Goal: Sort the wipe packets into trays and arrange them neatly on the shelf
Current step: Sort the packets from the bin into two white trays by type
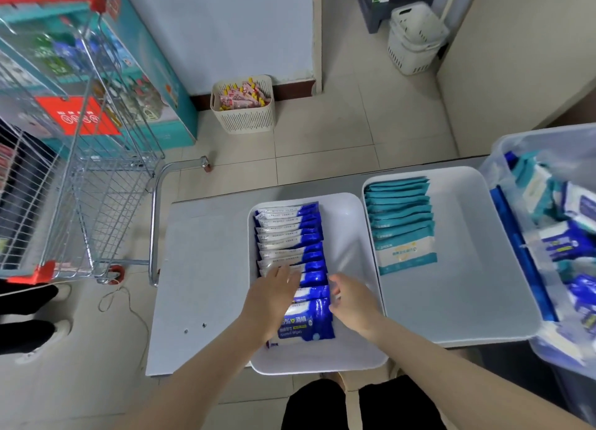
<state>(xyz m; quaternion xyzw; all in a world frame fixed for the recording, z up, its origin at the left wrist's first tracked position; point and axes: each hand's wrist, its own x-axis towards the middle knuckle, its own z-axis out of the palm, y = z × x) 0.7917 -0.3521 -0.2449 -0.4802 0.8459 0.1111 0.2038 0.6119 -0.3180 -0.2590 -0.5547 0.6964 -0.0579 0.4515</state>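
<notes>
Left hand [274, 296] flat on blue packets [290, 236] in near tray [348, 233], fingers straight, pressing row. Right hand [353, 304] at row's right edge, fingers curled; pinching or only touching, cannot tell. Nudge edges flush, keep overlap even, avoid tipping row.

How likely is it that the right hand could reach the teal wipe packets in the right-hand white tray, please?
Probably yes. The right hand sits at the blue-and-white wipe packets in the adjoining white plastic tray, and only low tray rims separate it from the teal wipe packets.
</notes>
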